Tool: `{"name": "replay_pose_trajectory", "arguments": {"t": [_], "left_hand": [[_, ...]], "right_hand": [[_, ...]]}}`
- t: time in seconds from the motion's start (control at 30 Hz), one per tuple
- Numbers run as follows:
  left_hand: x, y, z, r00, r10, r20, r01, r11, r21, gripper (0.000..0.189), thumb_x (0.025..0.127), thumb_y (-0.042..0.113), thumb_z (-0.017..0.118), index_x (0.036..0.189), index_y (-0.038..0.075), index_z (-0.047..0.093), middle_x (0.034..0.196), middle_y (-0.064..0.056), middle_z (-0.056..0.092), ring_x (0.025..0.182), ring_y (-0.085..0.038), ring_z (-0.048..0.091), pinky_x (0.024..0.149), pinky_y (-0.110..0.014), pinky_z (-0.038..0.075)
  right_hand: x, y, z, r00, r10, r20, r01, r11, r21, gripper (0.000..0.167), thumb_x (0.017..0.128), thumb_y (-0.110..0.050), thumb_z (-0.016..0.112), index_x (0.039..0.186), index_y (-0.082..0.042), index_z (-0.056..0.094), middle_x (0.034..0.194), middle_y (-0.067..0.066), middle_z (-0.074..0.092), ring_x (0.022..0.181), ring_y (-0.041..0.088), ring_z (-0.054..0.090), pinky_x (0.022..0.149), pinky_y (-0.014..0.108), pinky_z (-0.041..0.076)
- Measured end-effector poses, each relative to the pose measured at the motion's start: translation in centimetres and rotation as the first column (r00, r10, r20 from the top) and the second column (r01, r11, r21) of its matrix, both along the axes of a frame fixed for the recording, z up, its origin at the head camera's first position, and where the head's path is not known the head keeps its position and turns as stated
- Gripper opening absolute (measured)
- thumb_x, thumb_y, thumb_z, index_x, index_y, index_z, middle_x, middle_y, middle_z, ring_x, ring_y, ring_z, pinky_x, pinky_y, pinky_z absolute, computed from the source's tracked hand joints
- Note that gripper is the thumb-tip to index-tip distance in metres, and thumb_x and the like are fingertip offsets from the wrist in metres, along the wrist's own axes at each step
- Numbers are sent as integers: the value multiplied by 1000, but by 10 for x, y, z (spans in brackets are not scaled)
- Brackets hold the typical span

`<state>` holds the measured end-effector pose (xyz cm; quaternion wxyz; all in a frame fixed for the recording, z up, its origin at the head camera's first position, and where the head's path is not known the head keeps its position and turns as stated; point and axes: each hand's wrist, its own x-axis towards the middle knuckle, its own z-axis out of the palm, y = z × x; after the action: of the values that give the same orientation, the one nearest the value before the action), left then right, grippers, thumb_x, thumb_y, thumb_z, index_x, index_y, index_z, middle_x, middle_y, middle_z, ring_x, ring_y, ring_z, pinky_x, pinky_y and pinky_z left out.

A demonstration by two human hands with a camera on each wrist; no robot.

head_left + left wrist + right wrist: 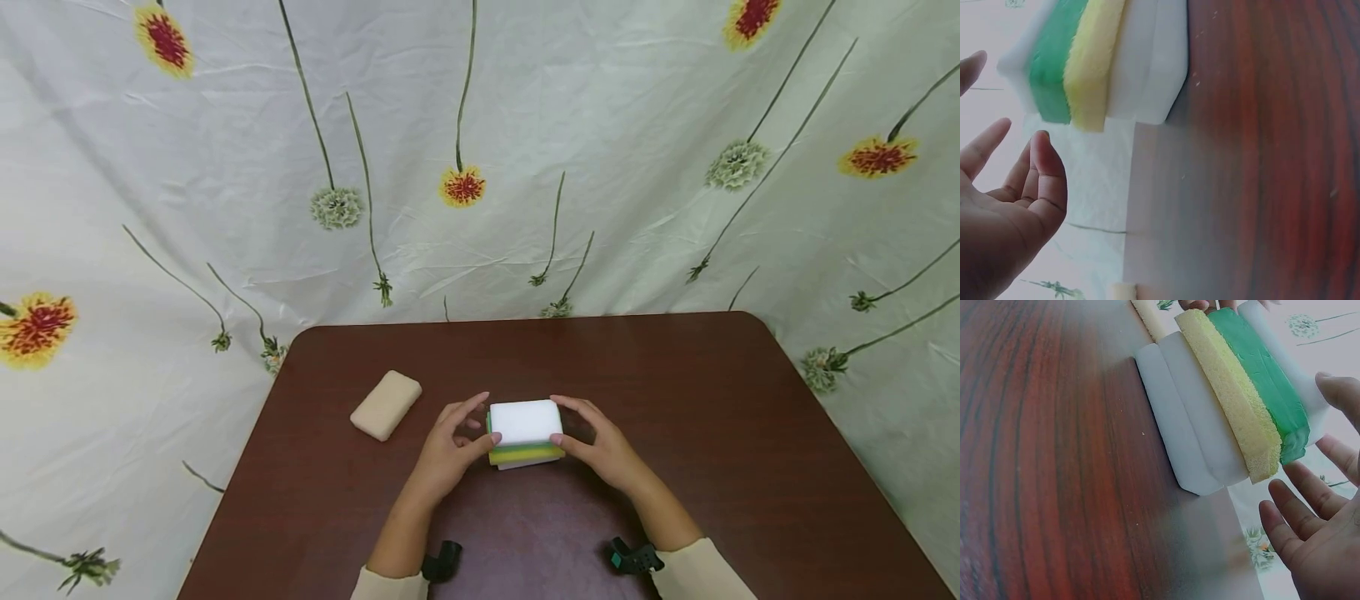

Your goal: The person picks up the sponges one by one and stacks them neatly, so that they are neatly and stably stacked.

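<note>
A stack of blocks stands on the table between my hands. On top lies a white rounded block (525, 422), then a glossy green block (1263, 372), a porous yellow sponge (1229, 394) and pale white blocks (1182, 415) at the bottom. My left hand (448, 450) is at the stack's left side, thumb tip at the top block's near corner and fingers spread; its lower fingers show apart from the stack in the left wrist view. Opposite it, my right hand (606, 446) has its thumb tip at the white block's edge, with the other fingers extended beside the stack.
A beige rounded block (386, 406) lies on the dark brown table (675, 392), left of my left hand. Behind the table hangs a white flower-print cloth (420, 250). Dark straps with small devices (633, 557) sit at both wrists.
</note>
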<state>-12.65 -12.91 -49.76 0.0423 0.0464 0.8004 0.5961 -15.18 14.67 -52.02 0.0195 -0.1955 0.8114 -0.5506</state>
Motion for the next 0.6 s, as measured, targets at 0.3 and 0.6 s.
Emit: {"name": "replay_pose_trajectory", "arguments": {"t": [0.3, 0.6], "left_hand": [[0, -17, 9, 989, 148, 16, -148, 989, 26, 62, 89, 27, 79, 144, 35, 53, 138, -5, 54, 116, -20, 53, 92, -31, 46], [1, -38, 10, 941, 330, 81, -334, 941, 52, 64, 91, 26, 77, 148, 26, 48, 137, -7, 53, 122, -24, 51, 100, -35, 39]], "right_hand": [[0, 1, 0, 1000, -1, 12, 1, 1000, 11, 57, 91, -23, 77, 144, -20, 56, 144, 2, 56, 134, 28, 51, 106, 55, 42], [0, 1, -1, 1000, -5, 12, 5, 1000, 10, 56, 90, -26, 77, 142, -28, 57, 144, -1, 57, 137, 26, 48, 110, 58, 37]]}}
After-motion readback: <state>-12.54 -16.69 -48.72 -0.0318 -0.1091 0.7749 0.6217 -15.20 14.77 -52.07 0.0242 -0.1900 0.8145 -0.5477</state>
